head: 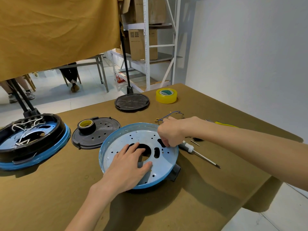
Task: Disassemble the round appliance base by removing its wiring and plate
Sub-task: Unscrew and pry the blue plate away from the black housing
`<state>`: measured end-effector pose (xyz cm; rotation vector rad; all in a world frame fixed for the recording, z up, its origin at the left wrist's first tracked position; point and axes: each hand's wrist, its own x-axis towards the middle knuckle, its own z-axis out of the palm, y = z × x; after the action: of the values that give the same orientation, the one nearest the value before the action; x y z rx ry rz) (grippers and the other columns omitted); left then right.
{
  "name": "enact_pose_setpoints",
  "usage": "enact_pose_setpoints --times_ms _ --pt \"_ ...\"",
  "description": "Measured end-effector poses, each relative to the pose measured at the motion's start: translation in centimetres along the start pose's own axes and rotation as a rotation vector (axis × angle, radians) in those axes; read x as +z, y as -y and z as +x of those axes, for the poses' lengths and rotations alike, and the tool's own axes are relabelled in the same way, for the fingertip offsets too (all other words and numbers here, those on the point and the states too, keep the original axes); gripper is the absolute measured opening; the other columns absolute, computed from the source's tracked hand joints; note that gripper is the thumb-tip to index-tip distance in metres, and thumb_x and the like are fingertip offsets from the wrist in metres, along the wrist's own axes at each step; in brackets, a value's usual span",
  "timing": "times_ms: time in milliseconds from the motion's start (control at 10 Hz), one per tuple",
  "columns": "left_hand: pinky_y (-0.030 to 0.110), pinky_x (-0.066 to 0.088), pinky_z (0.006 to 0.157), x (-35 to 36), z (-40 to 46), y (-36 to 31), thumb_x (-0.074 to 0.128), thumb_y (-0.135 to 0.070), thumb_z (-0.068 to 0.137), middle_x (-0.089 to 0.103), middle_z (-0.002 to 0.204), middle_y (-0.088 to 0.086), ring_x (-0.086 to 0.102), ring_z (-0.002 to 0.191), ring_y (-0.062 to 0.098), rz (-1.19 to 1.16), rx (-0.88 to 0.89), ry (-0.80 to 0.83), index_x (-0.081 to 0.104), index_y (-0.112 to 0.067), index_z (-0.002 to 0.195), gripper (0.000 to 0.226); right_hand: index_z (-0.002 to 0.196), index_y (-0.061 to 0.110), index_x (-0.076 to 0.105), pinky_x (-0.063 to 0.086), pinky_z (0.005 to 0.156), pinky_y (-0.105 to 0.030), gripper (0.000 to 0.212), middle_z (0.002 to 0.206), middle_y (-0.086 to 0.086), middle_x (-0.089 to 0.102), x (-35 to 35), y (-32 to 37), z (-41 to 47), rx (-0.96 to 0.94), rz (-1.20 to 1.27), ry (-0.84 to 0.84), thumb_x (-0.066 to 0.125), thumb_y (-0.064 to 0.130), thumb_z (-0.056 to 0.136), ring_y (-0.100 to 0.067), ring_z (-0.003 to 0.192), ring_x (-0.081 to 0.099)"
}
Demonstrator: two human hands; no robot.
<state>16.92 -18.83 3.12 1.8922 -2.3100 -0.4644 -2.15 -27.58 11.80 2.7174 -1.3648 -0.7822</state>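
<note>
At the far left of the tabletop (50,189) sits a second round base (31,140), black with a blue rim, white wires tangled inside it. Next to it lies a black perforated cover (100,135) with a roll of black tape (86,125) on top. In the middle is the round appliance base (139,155), blue-rimmed, its metal plate (146,137) facing up. The left hand (131,164) lies flat on the plate, fingers spread and relaxed, pressing down near the big central cutout. The right hand (170,132) comes in over the far right edge of the base, fingers curled as if pinching something at the plate; what it holds, I cannot tell. Just behind that hand a loose blue wire (171,115) lies on the tabletop. To the right rests a screwdriver (198,154), and farther back a yellow tape roll (166,95).
</note>
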Motion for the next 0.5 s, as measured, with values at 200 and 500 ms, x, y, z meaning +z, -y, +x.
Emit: enact_pose_setpoints --times_ms 200,500 --pt "0.045 0.010 0.127 0.03 -0.01 0.06 0.040 -0.070 0.098 0.009 0.171 -0.014 0.004 0.159 0.018 -0.004 0.003 -0.004 0.027 -0.039 0.158 0.069 0.093 0.016 0.054 0.041 0.098 -0.048 0.031 0.108 -0.009 0.048 0.44 -0.08 0.13 0.069 -0.038 -0.010 0.059 0.046 0.098 -0.029 0.104 0.037" --pt "0.045 0.010 0.127 0.13 0.04 0.04 0.040 -0.071 0.097 0.009 0.171 -0.015 0.004 0.159 0.018 -0.003 -0.009 -0.006 0.028 -0.040 0.158 0.069 0.103 0.008 0.069 0.036 0.086 -0.039 0.017 0.109 -0.015 0.062 -0.08 -0.07 0.10 -0.007 0.006 -0.003 0.065 0.018 0.091 -0.035 0.109 0.047"
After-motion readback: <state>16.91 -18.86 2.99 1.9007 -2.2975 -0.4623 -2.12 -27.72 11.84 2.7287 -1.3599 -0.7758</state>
